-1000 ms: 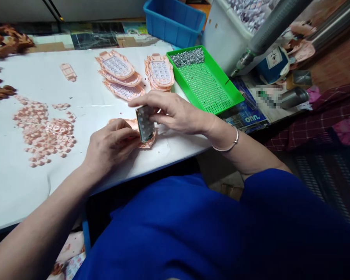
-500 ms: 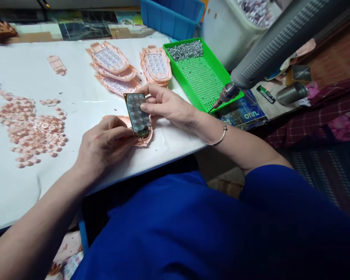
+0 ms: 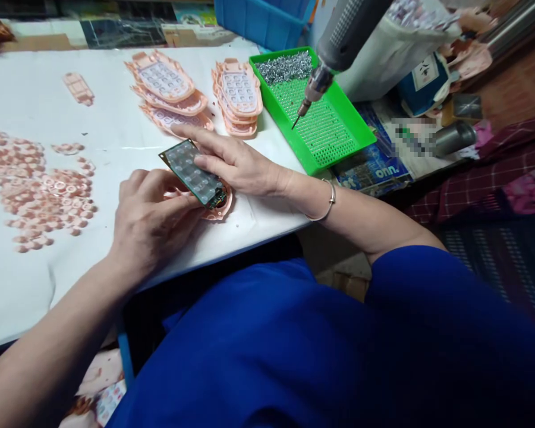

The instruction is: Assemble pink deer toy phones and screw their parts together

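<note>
A green circuit board (image 3: 191,172) with a clear dimpled sheet on its face is tilted between my hands, above a pink plastic shell (image 3: 223,209) at the table's front edge. My right hand (image 3: 232,157) grips the board's upper right side, thumb on its face and fingers behind. At the board's lower left edge, my left hand (image 3: 149,214) pinches with thumb and fingers; its fingertips are partly hidden. Most of the shell is covered by the board and my hands.
Stacked pink shells (image 3: 164,80) lie behind my hands, small pink rings (image 3: 66,190) at the left. A green tray (image 3: 334,113) of screws sits at right, under a hanging electric screwdriver (image 3: 318,83). Behind are a blue bin (image 3: 263,24) and a pale tub (image 3: 374,68).
The board has turned counterclockwise, its top end swinging left, still in both hands. The screwdriver now appears further left and higher, over the green tray. The view has shifted slightly.
</note>
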A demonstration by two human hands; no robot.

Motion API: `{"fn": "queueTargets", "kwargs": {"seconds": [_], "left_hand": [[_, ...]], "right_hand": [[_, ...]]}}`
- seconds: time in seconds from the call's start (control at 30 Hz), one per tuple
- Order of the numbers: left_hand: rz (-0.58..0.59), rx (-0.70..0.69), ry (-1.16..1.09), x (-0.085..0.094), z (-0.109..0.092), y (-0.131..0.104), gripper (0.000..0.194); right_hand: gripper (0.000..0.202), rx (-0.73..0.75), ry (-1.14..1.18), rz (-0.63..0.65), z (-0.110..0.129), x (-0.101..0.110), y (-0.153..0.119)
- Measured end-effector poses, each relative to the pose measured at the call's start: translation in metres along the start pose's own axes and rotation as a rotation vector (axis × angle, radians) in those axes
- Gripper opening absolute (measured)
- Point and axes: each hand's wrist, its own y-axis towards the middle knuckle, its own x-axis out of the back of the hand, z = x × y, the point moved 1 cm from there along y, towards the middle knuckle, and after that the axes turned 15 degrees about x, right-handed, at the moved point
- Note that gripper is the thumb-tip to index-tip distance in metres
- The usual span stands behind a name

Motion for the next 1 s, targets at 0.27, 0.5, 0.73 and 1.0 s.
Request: {"fn": "queueTargets", "kwargs": {"seconds": [0.27, 0.5, 0.73, 1.0], "left_hand": [[0.253, 0.262, -0.238, 0.009, -0.002, 0.0, 0.02], [0.294, 0.338, -0.271, 0.009, -0.002, 0.002, 0.016], [0.309, 0.352, -0.281, 0.012, -0.002, 0.003, 0.017], [0.301, 0.36, -0.286, 0.009, -0.002, 0.002, 0.015]], "right_hand": [[0.06, 0.166, 0.012, -0.048, -0.014, -0.005, -0.001], [0.043, 0.124, 0.155, -0.018, -0.012, -0.007, 0.002], [0.041, -0.048, 0.244, -0.038, -0.005, -0.005, 0.003], [0.043, -0.111, 0.268, -0.046, -0.005, -0.006, 0.002]]}}
